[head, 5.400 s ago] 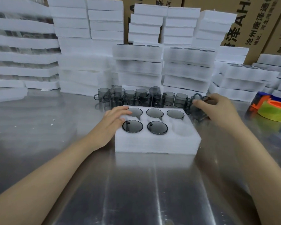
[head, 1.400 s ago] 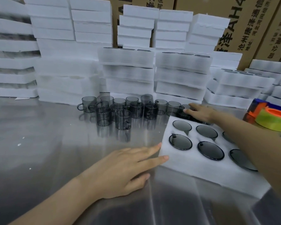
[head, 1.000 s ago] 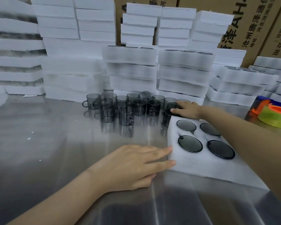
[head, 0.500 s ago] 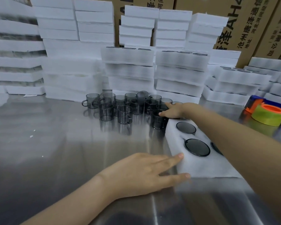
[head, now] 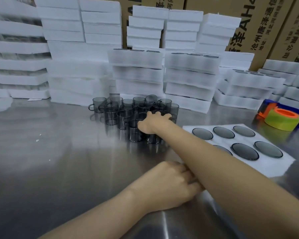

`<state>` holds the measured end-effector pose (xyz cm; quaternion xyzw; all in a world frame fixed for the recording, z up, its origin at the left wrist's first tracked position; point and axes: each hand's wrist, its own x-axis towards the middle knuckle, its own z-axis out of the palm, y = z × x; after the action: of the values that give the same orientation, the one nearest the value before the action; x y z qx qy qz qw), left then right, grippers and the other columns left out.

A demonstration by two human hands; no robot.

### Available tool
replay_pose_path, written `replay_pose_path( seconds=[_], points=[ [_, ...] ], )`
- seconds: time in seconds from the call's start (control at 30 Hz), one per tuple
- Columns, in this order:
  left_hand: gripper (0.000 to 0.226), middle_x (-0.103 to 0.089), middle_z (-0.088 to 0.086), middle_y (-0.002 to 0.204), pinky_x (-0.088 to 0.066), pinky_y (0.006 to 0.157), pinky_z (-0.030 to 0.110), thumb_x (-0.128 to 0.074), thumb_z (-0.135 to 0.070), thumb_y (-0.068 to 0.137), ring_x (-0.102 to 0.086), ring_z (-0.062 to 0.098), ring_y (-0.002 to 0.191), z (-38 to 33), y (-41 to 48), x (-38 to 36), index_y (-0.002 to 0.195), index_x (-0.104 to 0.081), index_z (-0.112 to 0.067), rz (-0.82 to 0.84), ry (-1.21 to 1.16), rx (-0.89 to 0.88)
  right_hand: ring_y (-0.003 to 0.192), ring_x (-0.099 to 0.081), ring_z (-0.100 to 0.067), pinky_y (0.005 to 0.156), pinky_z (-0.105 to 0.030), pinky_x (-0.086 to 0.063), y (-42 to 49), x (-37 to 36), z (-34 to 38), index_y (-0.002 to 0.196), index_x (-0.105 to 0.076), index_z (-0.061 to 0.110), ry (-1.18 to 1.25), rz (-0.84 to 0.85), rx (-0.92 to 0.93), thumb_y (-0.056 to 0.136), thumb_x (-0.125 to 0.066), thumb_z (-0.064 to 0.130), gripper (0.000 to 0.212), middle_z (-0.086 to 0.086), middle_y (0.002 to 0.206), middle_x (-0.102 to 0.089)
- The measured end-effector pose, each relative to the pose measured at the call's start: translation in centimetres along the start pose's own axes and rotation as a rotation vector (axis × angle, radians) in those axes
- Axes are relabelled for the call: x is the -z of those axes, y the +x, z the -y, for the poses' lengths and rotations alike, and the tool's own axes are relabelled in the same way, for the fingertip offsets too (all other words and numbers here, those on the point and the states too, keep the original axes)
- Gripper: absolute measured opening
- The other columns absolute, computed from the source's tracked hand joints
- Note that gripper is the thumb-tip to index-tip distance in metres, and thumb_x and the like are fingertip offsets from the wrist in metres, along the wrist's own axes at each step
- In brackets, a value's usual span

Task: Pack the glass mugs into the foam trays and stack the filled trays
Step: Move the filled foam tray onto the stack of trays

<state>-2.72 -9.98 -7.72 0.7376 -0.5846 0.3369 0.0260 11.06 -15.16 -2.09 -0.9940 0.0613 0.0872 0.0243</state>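
1. Your right hand point(head: 155, 121) reached across to the far mugs point(head: 121, 114). Its fingers were spread and bent over several rims, and I could not tell whether it clasped any one of them.
2. Your left hand point(head: 169, 183) rested on the worktop point(head: 59, 161) near you, just beside the tray's near left corner. Its fingertips were hidden under the right forearm, so its grip could not be told.
3. The tray point(head: 274, 171) sat to the right with all six pockets seemingly filled, one half hidden by your arm. It looked ready for the stacks point(head: 190, 75) at the far side.
4. The step seemed to be drawing loose mugs nearer. They stood packed close, some touching, so a slow, even pull from behind the far row was the safe way. Glass likely slid easily on steel, and a snagged handle could have tipped one.
5. The crossed arms cramped you. The left hand could have come free to steady the cluster's left side.
6. Your forearm passed over the tray's left edge. It needed to stay lifted so as not to drag the foam.
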Motion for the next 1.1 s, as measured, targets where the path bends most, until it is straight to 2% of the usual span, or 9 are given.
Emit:
replay_pose_path(
  seconds=[0.13,0.23,0.33,0.47,0.53,0.6,0.67,0.87,1.1],
  points=[
    [0.015,-0.061,0.001,0.055,-0.045,0.047,0.026,-0.078,-0.014,0.057,-0.054,0.022,0.050,0.4,-0.1,0.5,0.065,-0.065,-0.015,-0.019,-0.030,0.022,0.140,0.005,-0.053,0.115,-0.060,-0.004,-1.6,0.1,1.5,0.153,0.003,0.019,0.062,0.031,0.099,0.099,-0.023,0.053,0.070,-0.016,0.159,0.002],
    [0.032,-0.072,-0.001,0.099,-0.053,0.064,0.030,-0.062,-0.019,0.074,-0.067,0.019,0.088,0.8,-0.6,0.7,0.105,-0.071,-0.019,0.094,-0.073,0.082,0.144,-0.002,-0.044,0.117,-0.054,-0.011,-4.3,1.6,-0.3,0.154,-0.001,0.025,0.193,-0.022,0.250,0.098,-0.026,0.056,0.068,-0.010,0.161,0.003],
    [0.049,-0.049,-0.001,0.143,-0.053,0.083,0.034,-0.048,-0.021,0.086,-0.054,0.015,0.123,0.9,-0.7,1.1,0.134,-0.055,-0.022,0.200,-0.139,0.175,0.131,-0.041,-0.027,0.106,-0.038,-0.035,-7.5,3.4,-6.1,0.138,-0.045,0.019,0.111,-0.126,0.397,0.095,-0.038,0.050,0.053,-0.010,0.146,-0.042],
    [0.053,-0.030,-0.004,0.154,-0.046,0.097,0.037,-0.038,-0.020,0.091,-0.038,0.014,0.137,1.1,-0.6,0.8,0.144,-0.040,-0.022,0.253,-0.191,0.206,0.126,-0.040,0.001,0.106,-0.028,-0.031,-12.5,3.9,-18.4,0.118,-0.047,0.057,0.040,0.131,0.234,0.059,-0.049,0.089,0.067,0.030,0.134,-0.040],
    [0.055,-0.022,-0.007,0.157,-0.037,0.108,0.036,-0.040,-0.020,0.094,-0.027,0.012,0.142,1.2,-0.8,0.5,0.148,-0.032,-0.023,0.268,-0.215,0.209,0.134,-0.034,-0.001,0.110,-0.025,-0.029,-13.8,2.8,-23.0,0.114,-0.044,0.064,0.022,0.164,0.230,0.055,-0.058,0.088,0.065,0.035,0.139,-0.032],
    [0.055,-0.025,-0.008,0.156,-0.030,0.114,0.032,-0.043,-0.019,0.093,-0.027,0.011,0.142,1.3,-0.8,0.3,0.147,-0.034,-0.022,0.226,-0.205,0.216,0.132,-0.037,0.000,0.106,-0.021,-0.031,-14.3,0.6,-26.2,0.112,-0.044,0.064,0.083,-0.011,0.300,0.071,-0.067,0.065,0.046,0.043,0.136,-0.026],
    [0.054,-0.035,-0.002,0.153,-0.030,0.113,0.029,-0.047,-0.018,0.089,-0.031,0.013,0.141,1.5,-0.8,0.2,0.143,-0.043,-0.019,0.157,-0.194,0.249,0.126,-0.043,-0.001,0.098,-0.026,-0.037,-15.5,-1.3,-26.4,0.110,-0.048,0.059,0.085,-0.208,0.303,0.079,-0.050,0.063,0.031,0.047,0.133,-0.022],
    [0.051,-0.048,0.009,0.143,-0.039,0.105,0.040,-0.060,-0.010,0.076,-0.038,0.026,0.138,4.2,-2.6,1.0,0.126,-0.061,-0.012,-0.010,-0.056,0.392,0.120,-0.046,-0.009,0.083,-0.034,-0.037,-15.4,-4.7,-21.4,0.109,-0.048,0.035,-0.416,-0.465,-0.094,0.094,-0.016,0.051,0.039,0.015,0.136,-0.035],
    [0.048,-0.056,0.010,0.133,-0.034,0.108,0.040,-0.048,-0.003,0.076,-0.041,0.028,0.130,8.5,-5.6,2.5,0.122,-0.063,-0.007,-0.390,0.090,0.671,0.103,-0.045,-0.038,0.063,-0.037,-0.037,-9.9,-4.6,-17.5,0.100,-0.073,0.012,-0.267,-0.743,-0.241,0.092,-0.047,0.048,0.045,-0.020,0.108,-0.053]
  ],
)
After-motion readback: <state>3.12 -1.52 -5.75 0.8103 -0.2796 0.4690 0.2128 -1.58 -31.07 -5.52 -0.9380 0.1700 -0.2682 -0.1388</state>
